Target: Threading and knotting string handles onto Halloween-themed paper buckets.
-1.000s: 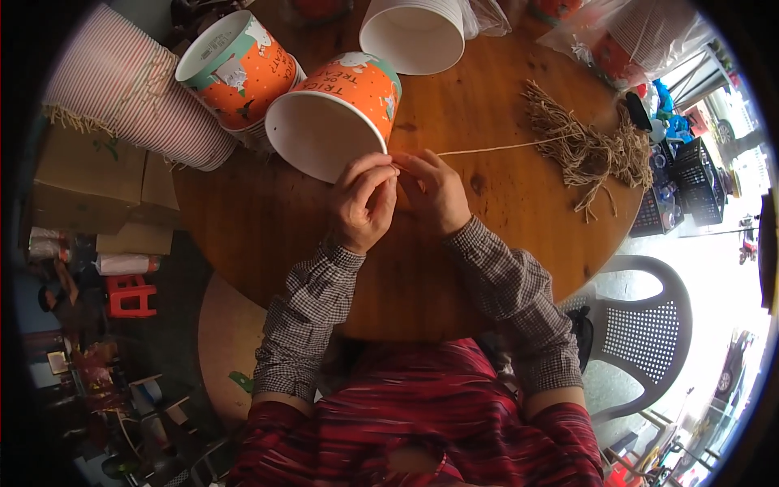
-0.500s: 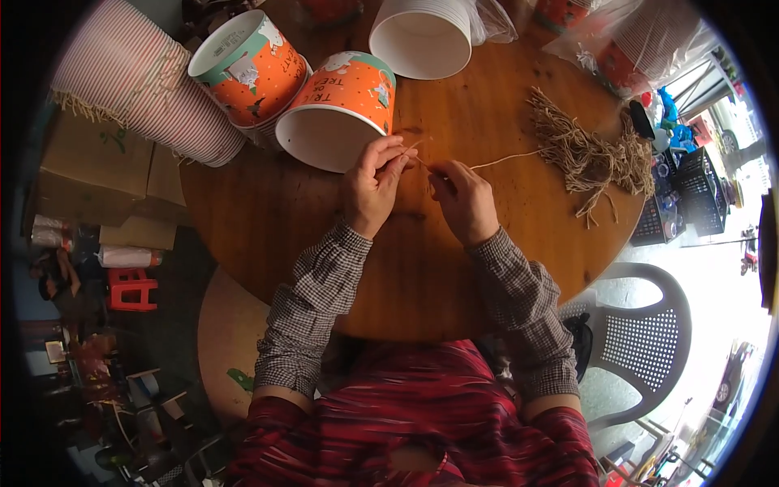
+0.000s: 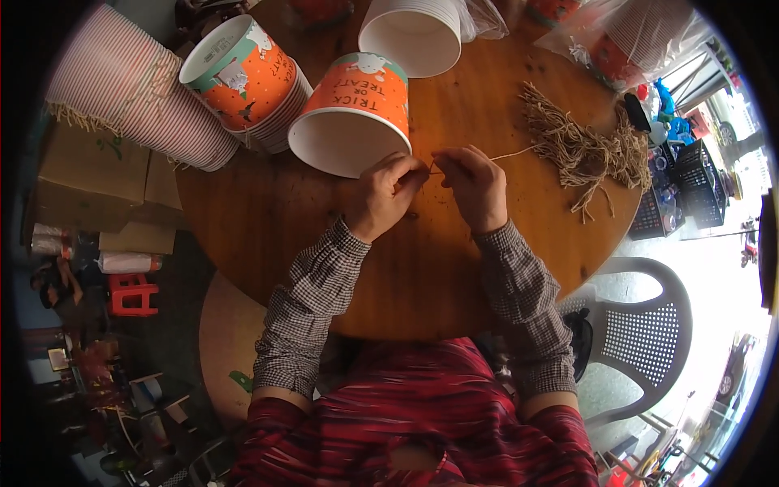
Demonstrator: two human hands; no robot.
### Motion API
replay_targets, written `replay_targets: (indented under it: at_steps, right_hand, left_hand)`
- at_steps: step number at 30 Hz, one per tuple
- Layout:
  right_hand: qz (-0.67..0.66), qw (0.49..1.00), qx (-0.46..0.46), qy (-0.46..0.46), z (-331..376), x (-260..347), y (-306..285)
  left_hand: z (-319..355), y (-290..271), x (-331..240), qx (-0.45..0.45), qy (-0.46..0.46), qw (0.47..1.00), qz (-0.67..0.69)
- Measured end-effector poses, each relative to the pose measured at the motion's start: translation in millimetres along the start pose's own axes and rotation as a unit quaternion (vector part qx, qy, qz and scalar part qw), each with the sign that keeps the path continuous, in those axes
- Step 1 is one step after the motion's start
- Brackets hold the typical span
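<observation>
My left hand point(image 3: 385, 193) is closed in a pinch on a thin piece of twine, just in front of an orange paper bucket point(image 3: 365, 88) that lies on its side, its white mouth facing me. My right hand point(image 3: 476, 188) also pinches the twine point(image 3: 513, 153), a hand's breadth or less away. From behind the right fingers the strand runs to a tan bundle of twine point(image 3: 580, 142) on the right of the table. The short stretch between my fingertips is very thin, and its ends are hidden.
Nested orange buckets point(image 3: 247, 77) and a long leaning stack of cups point(image 3: 134, 89) stand at the left. White buckets point(image 3: 410, 36) and bagged ones point(image 3: 633, 45) are at the back of the round wooden table point(image 3: 438, 284). A grey chair point(image 3: 641, 345) stands at the right.
My hands have come closer together, the left moving right and slightly down. The orange bucket in front has rolled or turned to the right, apart from the nested ones.
</observation>
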State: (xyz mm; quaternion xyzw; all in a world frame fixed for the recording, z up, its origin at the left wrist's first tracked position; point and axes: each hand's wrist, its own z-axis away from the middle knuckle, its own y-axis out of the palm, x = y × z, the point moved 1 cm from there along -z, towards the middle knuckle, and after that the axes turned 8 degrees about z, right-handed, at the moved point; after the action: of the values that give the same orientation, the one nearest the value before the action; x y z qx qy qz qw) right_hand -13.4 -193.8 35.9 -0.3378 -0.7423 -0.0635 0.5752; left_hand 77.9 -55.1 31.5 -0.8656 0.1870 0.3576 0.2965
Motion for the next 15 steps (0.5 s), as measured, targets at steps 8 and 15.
replay_targets:
  at_steps: [8, 15]
  right_hand:
    - [-0.164, 0.976, -0.049, 0.137, -3, -8, -13]
    - [-0.266, 0.959, 0.012, 0.097, 3, 3, -3]
  left_hand:
    - [-1, -4, 0, -0.066, -0.212, 0.936, 0.275]
    - [-2, -1, -4, -0.082, -0.241, 0.920, 0.298]
